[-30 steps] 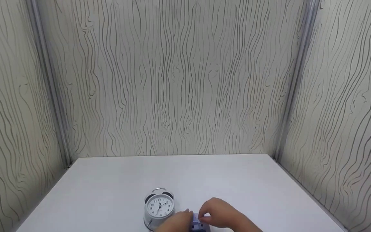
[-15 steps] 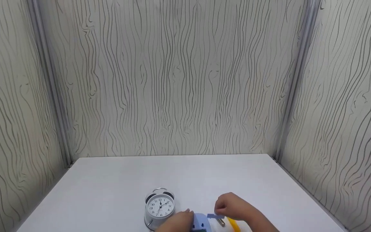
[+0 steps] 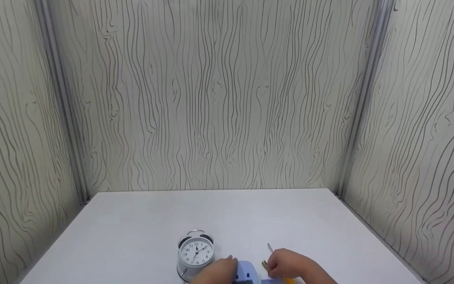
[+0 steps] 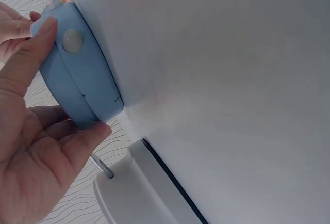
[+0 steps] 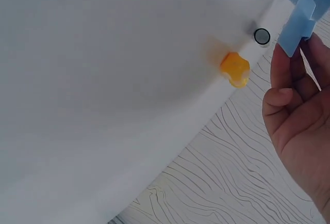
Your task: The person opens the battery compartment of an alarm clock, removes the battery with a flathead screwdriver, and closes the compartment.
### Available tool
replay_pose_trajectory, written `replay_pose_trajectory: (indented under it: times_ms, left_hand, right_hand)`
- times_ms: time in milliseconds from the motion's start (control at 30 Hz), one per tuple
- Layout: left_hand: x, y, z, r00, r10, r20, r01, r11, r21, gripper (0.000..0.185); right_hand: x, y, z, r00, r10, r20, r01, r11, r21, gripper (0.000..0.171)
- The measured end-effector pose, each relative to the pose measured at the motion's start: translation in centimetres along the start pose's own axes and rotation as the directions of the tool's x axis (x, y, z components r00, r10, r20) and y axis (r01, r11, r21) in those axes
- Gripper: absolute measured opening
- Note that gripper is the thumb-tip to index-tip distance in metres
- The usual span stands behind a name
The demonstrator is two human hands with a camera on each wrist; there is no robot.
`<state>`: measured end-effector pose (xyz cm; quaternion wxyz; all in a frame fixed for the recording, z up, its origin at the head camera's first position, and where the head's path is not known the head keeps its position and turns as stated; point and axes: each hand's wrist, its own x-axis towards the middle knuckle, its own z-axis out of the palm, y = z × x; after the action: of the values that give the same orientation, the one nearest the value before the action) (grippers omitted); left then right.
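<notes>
My left hand [image 4: 36,146] grips a light blue rounded plastic device [image 4: 80,69] between thumb and fingers, holding it on the white table. A pale round button shows on its side; in the head view its face [image 3: 245,269] has small dark holes, and its lower part is cut off. My right hand [image 5: 304,105] pinches a thin blue battery cover [image 5: 298,25] by its edge, just right of the device. Close by lie a battery [image 5: 262,36], seen end-on in the right wrist view, and a screwdriver with a yellow handle [image 5: 235,69], partly hidden behind the hand in the head view.
A white twin-bell alarm clock [image 3: 196,252] stands on the table [image 3: 152,221] just left of my left hand. Wood-grain panels [image 3: 219,98] wall in the table at the back and both sides.
My right hand has lifted the blue cover off the device, carried it right and then lowered it near the table. The battery and screwdriver have come into view. The left hand stays put.
</notes>
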<state>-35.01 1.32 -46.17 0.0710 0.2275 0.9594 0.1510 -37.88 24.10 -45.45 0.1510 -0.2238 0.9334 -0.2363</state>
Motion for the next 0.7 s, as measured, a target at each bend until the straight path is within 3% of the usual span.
replay_pose_trajectory:
  times_ms: [200,467,700]
  left_hand:
    - [0.0,0.1,0.1,1.0,0.014,-0.019,-0.014,0.999,0.044,0.068]
    - [0.3,-0.1,0.5,0.997,0.054,-0.049,-0.05,0.995,0.088,0.059]
    - [0.3,-0.1,0.5,1.0,-0.004,-0.016,0.004,0.999,0.034,0.07]
  right_hand:
    - [0.2,-0.2,0.8,0.998,0.05,0.029,-0.049,0.999,-0.01,0.01]
    - [0.7,-0.1,1.3,0.998,-0.053,0.032,0.057,0.989,-0.133,0.012]
    - [0.6,-0.2,1.4,1.0,-0.004,0.023,0.007,0.991,-0.131,0.011]
